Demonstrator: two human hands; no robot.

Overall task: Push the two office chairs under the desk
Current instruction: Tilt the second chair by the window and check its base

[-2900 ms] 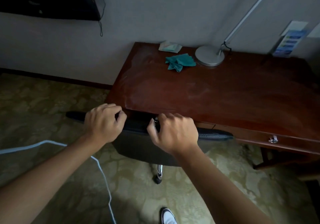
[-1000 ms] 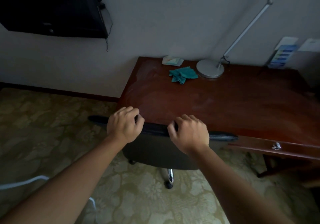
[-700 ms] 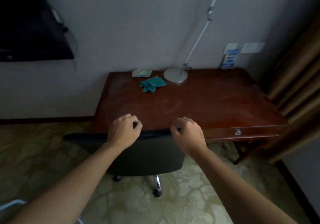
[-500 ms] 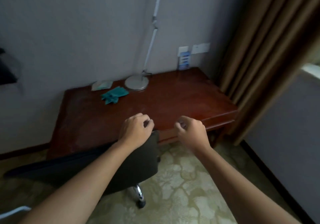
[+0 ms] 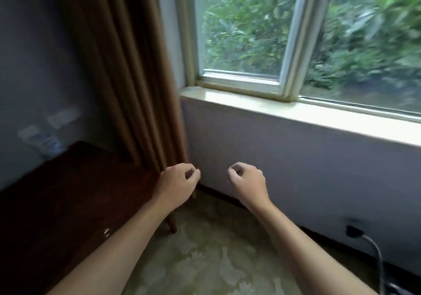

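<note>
- surface [image 5: 75, 194]: dark red-brown wood top at far left of the view, left of the curtain; one thin leg [image 5: 171, 223] stands on the floor at its near right corner; small metal drawer pull [image 5: 106, 232] on its front edge.
- office chairs: none in view, so where they stand cannot be told.
- curtain [image 5: 127, 71]: brown, hangs in folds down to the surface's right end.
- left hand [image 5: 176, 186]: held in air just right of the curtain's lower end, over the surface's right corner, fingers curled in, holding nothing.
- right hand [image 5: 247, 184]: held in air right of the curtain, near the left hand but apart from it, in front of the wall under the sill, fingers curled, holding nothing.
- window [image 5: 296, 39]: right of the curtain, white frame, green leaves outside, blurred.
- black cable [image 5: 373, 249]: plugged into the wall low at far right.
</note>
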